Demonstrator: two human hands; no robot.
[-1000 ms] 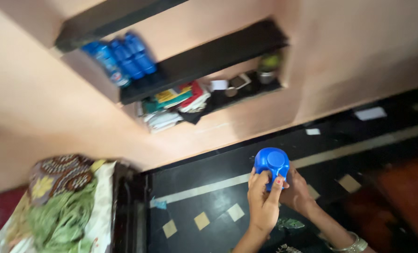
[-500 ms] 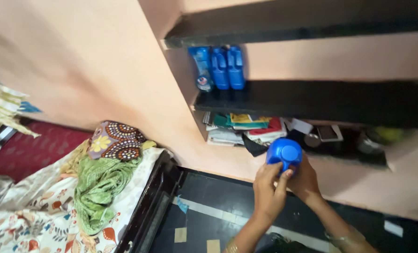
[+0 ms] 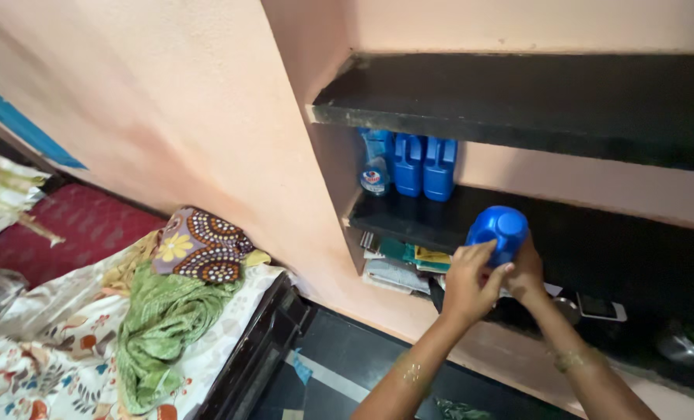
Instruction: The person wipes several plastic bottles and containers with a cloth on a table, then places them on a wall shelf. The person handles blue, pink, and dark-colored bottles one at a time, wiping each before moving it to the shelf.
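Blue plastic fills both palms: a rounded blue container (image 3: pixel 498 229) is held between the left hand (image 3: pixel 468 286) and the right hand (image 3: pixel 527 274). The left hand grasps its lower left side, fingers curled up against the plastic. The right hand cups it from behind and below, thumb side mostly hidden by the container. The container sits above and between the two hands, raised in front of the edge of the dark middle shelf (image 3: pixel 596 241) of a wall niche. On that shelf, well to the left, stand three blue bottles (image 3: pixel 409 163) side by side. Below, a lower shelf holds a stack of papers and books (image 3: pixel 397 264). Further left lies a bed with a green cloth (image 3: pixel 164 323) and a patterned pillow (image 3: pixel 199 245).
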